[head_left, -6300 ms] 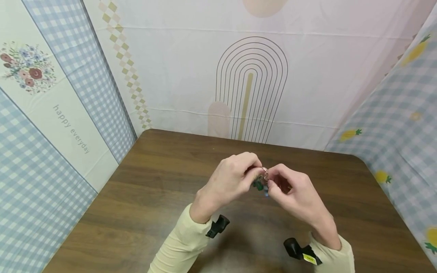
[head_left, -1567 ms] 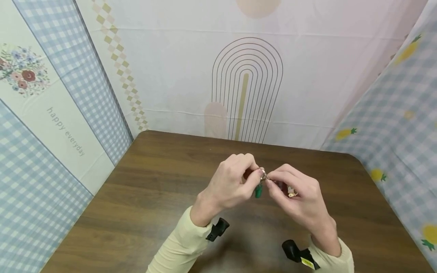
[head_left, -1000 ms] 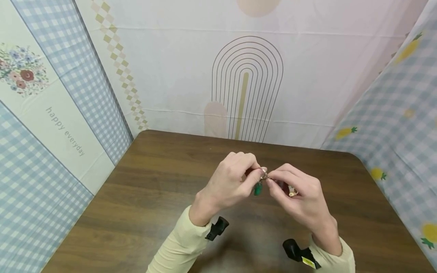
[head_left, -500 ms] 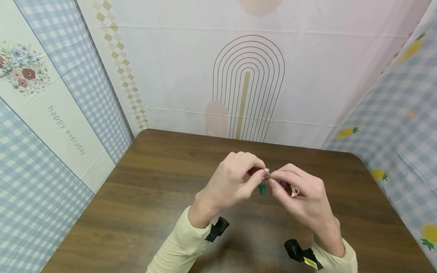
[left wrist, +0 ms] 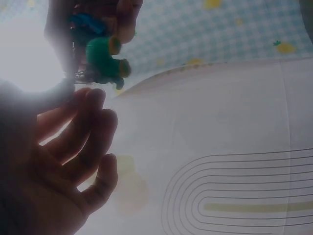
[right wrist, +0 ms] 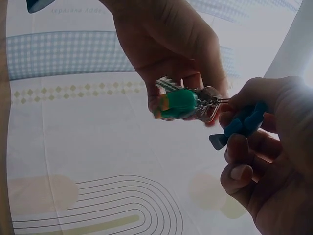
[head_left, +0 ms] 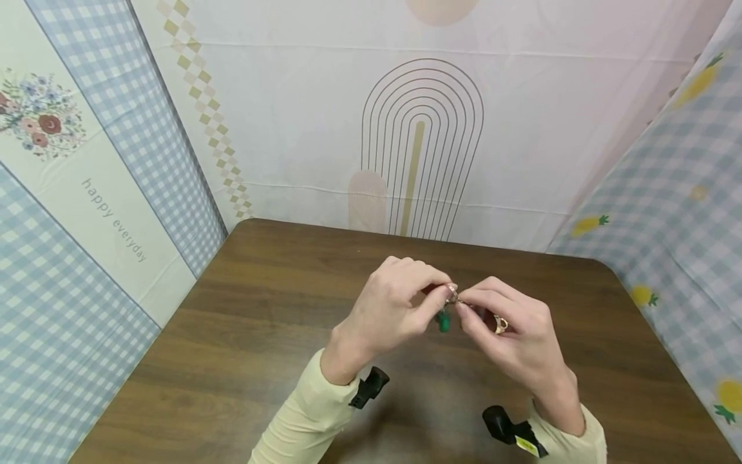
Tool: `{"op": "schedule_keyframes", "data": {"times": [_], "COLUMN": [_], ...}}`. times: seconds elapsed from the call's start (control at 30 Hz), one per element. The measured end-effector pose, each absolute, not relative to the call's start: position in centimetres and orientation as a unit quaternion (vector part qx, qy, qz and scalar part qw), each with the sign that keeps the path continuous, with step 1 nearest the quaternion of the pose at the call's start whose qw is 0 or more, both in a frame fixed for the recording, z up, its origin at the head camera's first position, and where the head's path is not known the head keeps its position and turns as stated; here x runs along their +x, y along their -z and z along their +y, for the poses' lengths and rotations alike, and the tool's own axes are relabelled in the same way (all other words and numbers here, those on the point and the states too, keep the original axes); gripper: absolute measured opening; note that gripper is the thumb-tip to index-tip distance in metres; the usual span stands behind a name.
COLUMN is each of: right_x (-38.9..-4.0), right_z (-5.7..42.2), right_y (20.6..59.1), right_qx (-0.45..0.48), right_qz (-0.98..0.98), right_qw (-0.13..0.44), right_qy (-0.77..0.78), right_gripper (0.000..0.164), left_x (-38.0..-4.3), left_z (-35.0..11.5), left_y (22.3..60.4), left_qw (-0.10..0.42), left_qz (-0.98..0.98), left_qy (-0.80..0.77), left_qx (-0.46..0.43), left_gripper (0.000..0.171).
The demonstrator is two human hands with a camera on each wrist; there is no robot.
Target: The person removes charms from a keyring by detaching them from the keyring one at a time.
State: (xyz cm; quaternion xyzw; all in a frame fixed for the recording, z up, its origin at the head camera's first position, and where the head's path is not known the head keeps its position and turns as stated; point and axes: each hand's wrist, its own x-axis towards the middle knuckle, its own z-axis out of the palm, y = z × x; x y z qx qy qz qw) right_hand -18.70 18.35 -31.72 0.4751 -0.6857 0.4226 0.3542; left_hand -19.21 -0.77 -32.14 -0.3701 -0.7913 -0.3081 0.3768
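Observation:
Above the table, my left hand [head_left: 394,303] pinches a metal key ring [head_left: 451,294] between thumb and index finger. A small green figure charm [right wrist: 177,104] with orange-yellow ends dangles from it. Short metal links [right wrist: 168,84] show beside the charm. My right hand [head_left: 513,328] pinches thin metal links joined to the ring. Against its curled fingers lies a blue figure charm [right wrist: 244,122]. A gold-coloured metal piece [head_left: 500,324] pokes out by the right palm in the head view. In the left wrist view, glare partly hides the grip, with the green charm hanging past the fingertips.
The brown wooden table [head_left: 261,309] spreads under both hands. Behind it hangs a pale cloth [head_left: 290,129] with an arch pattern; checked cloths flank it left and right. Black wrist cameras [head_left: 370,386] sit on the cuffs of light yellow sleeves.
Compared with the oldest frame, the green charm hangs more freely, the blue no longer shows below the hands, and the gold piece has appeared at the right palm. Recently the hands shifted slightly right.

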Motion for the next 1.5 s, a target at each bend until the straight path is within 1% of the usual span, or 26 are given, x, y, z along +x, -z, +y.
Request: {"op": "schedule_keyframes", "data": {"times": [0.17, 0.33, 0.6, 0.8, 1.1, 1.2, 1.3, 1.43, 1.5], "right_x": [-18.6, -18.46, -18.41, -18.49, -18.39, -18.37, -18.32, -18.21, -18.15], "right_z": [18.54, 18.53, 18.43, 18.53, 18.46, 18.35, 18.26, 18.24, 18.28], "right_y": [31.61, 31.49, 31.64, 31.76, 31.76, 31.68, 31.65, 31.68, 31.68], "right_qx": [0.468, 0.47, 0.47, 0.466, 0.469, 0.473, 0.476, 0.476, 0.476], "right_qz": [-0.697, -0.692, -0.697, -0.709, -0.705, -0.7, -0.697, -0.697, -0.696], "right_qw": [0.348, 0.344, 0.336, 0.342, 0.339, 0.337, 0.335, 0.334, 0.333], "right_qy": [-0.417, -0.426, -0.425, -0.405, -0.409, -0.415, -0.419, -0.419, -0.421], "right_gripper": [0.022, 0.019, 0.017, 0.02, 0.019, 0.017, 0.017, 0.017, 0.017], "left_x": [-19.2, -19.22, -19.14, -19.22, -19.11, -19.05, -18.94, -18.8, -18.8], "left_z": [-0.77, -0.76, -0.7, -0.72, -0.89, -0.89, -0.94, -1.0, -0.99], "left_y": [32.0, 32.0, 32.21, 32.25, 32.32, 32.29, 32.28, 32.27, 32.24], "left_qw": [0.387, 0.405, 0.392, 0.382, 0.398, 0.391, 0.373, 0.345, 0.342], "left_qz": [-0.788, -0.785, -0.789, -0.79, -0.784, -0.786, -0.791, -0.798, -0.799], "left_qy": [0.298, 0.282, 0.294, 0.296, 0.279, 0.289, 0.304, 0.315, 0.313], "left_qx": [-0.376, -0.374, -0.37, -0.378, -0.386, -0.381, -0.379, -0.38, -0.383], "left_gripper": [0.004, 0.004, 0.008, 0.005, 0.005, 0.008, 0.01, 0.009, 0.007]}}
